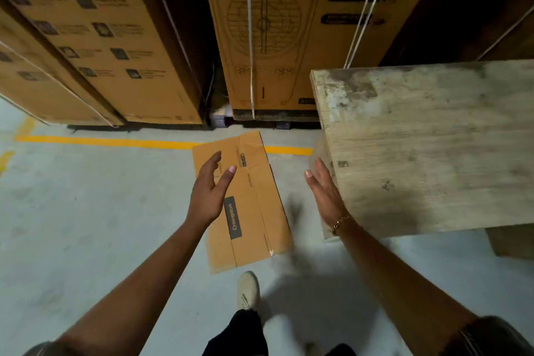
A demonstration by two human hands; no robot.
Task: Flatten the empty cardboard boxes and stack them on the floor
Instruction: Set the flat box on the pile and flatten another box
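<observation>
A flattened brown cardboard box (254,211) with a dark label lies on the grey floor in front of me. My left hand (209,191) hovers above its left side, fingers straight and spread, holding nothing. My right hand (325,193) is held out to the right of the box, fingers straight, beside the near-left corner of a wooden table; a gold bracelet circles its wrist. Neither hand touches the box.
A worn wooden table (427,147) stands at the right. Tall strapped cartons (268,32) on pallets line the back, behind a yellow floor line (101,141). My shoe (248,289) stands just below the flat box. Grey floor (86,225) spreads to the left.
</observation>
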